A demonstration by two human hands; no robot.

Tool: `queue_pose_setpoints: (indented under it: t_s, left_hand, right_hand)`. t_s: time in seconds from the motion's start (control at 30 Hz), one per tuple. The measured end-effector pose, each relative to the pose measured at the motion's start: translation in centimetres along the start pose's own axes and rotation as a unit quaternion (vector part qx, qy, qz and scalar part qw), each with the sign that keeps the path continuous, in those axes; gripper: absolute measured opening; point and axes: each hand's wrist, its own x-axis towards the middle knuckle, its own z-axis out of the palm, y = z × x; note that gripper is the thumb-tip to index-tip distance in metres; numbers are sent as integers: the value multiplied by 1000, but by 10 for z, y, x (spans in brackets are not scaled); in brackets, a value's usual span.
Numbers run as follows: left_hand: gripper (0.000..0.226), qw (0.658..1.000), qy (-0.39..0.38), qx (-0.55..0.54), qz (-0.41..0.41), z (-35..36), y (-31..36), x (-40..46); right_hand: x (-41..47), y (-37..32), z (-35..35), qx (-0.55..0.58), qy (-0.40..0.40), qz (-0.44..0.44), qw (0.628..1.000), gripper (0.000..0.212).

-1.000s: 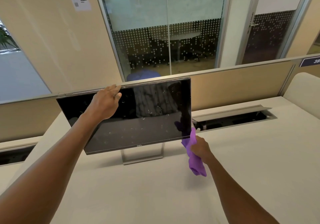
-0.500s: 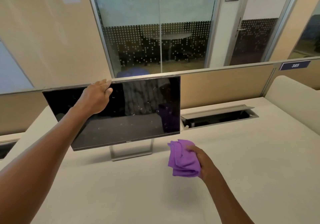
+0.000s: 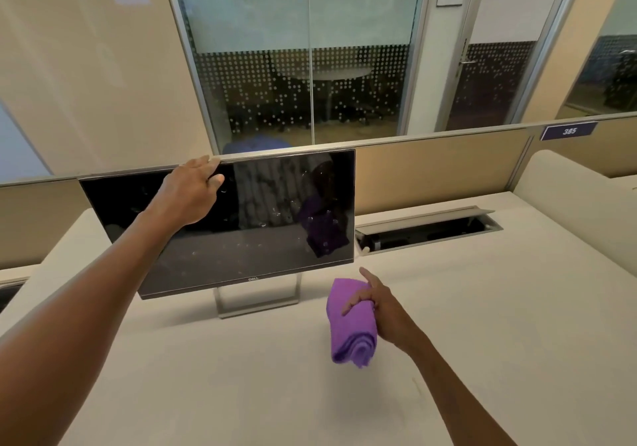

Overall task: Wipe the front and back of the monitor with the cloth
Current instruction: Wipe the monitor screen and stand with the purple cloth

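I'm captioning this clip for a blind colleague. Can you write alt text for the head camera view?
A person's left hand grips the top edge of a dark monitor on a pale desk, while the right hand holds a folded purple cloth in front of it, off the screen. Behind are a low partition and glass office walls.

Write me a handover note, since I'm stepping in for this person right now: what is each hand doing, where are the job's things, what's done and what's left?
Left hand: grips the top edge of the Dell monitor, steadying it on its stand on the desk.
Right hand: holds the folded purple cloth above the desk, in front of the monitor's lower right corner, not touching the screen.
Done: cannot tell; smudges and specks show on the screen.
Left: wipe the front, then the back, which is out of sight.
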Motion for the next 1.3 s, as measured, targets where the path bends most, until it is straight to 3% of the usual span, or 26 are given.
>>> queue_pose_setpoints:
  t_s: [0.07, 0.17, 0.27, 0.33, 0.37, 0.47, 0.63, 0.8, 0.93, 1.1, 1.3]
  left_hand:
    - [48, 1000, 4, -2, 5, 0, 1, -1]
    - [49, 1000, 6, -4, 5, 1, -1, -1]
    - [50, 1000, 5, -2, 7, 2, -2, -1]
    - [49, 1000, 8, -5, 11, 3, -2, -1]
    - [49, 1000, 10, -6, 12, 3, -1, 0]
    - [49, 1000, 10, -7, 11, 4, -2, 1]
    - [50, 1000, 7, -5, 9, 4, -8, 1]
    - [49, 1000, 17, -11, 17, 3, -4, 0]
    - [48, 1000, 17, 12, 19, 4, -4, 3]
    - [47, 999, 10, 34, 28, 6, -4, 6]
    - [46, 999, 4, 41, 34, 4, -5, 10]
  right_hand:
    - [-11, 32, -3, -112, -29, -24, 993, 43]
    - [-32, 87, -11, -169, -20, -52, 984, 45]
    - [-42, 110, -16, -161, 172, 60, 970, 53]
    - [-43, 103, -10, -109, 271, 157, 944, 36]
    - [-42, 97, -5, -94, 279, 195, 936, 34]
    - [-35, 83, 12, -135, 236, 255, 928, 65]
    - [-12, 77, 18, -1, 225, 323, 919, 54]
    - [-8, 60, 18, 190, 164, 287, 924, 34]
    - [0, 47, 25, 244, 179, 226, 926, 52]
    - [18, -3, 32, 161, 291, 122, 935, 42]
    - [56, -91, 32, 22, 453, -32, 891, 43]
